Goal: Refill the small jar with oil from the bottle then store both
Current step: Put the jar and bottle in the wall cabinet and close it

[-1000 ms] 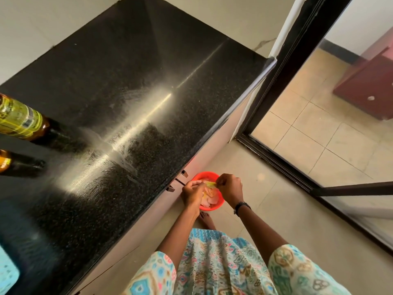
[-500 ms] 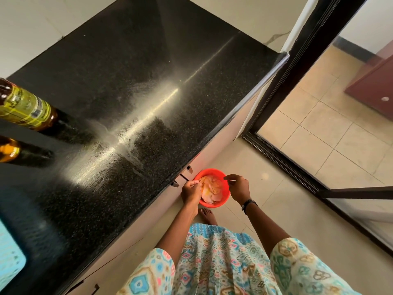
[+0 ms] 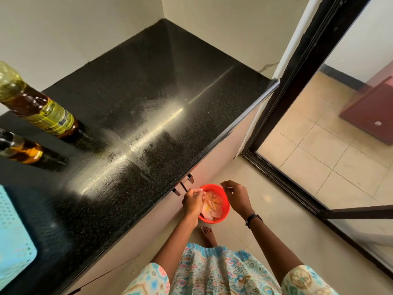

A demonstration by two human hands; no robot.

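1. Two hands hang over the red bin (image 3: pixel 225 206) on the floor at about 6 o'clock. A second ago they were pinched together on a small yellowish scrap above it; now they have parted and the scrap is no longer between them.
2. Left hand (image 3: pixel 192 202) has its fingertips drawn together at the bin's near rim; whether it pinches anything I cannot tell. Right hand (image 3: pixel 236 196) is loosely curled and holds nothing.
3. Oil bottle (image 3: pixel 40 110) stands untouched on the black countertop (image 3: pixel 191 99) at 9 o'clock, well apart from both hands, with a smaller amber bottle (image 3: pixel 23 151) just beside it; that may be the jar to refill.
4. Judging by this, a bit of waste was dropped in the bin, and pouring has not begun.
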